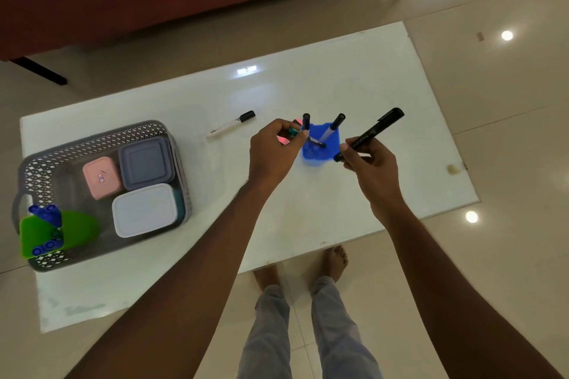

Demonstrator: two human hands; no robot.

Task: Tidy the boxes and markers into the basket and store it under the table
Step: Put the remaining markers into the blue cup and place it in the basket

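Holding a black marker (371,133) in our right hand (374,171), we pinch small markers with the left hand (275,153) beside the blue cup (320,149). The basket (92,144) with boxes (144,209) sits at the tabletop (354,71) left edge; the middle is open.

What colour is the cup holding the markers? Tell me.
Blue: the cup shows clearly in the head view, between both hands.

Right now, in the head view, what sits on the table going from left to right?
Green cup → grey basket → loose white marker → left hand → blue cup → right hand gripping a black marker.
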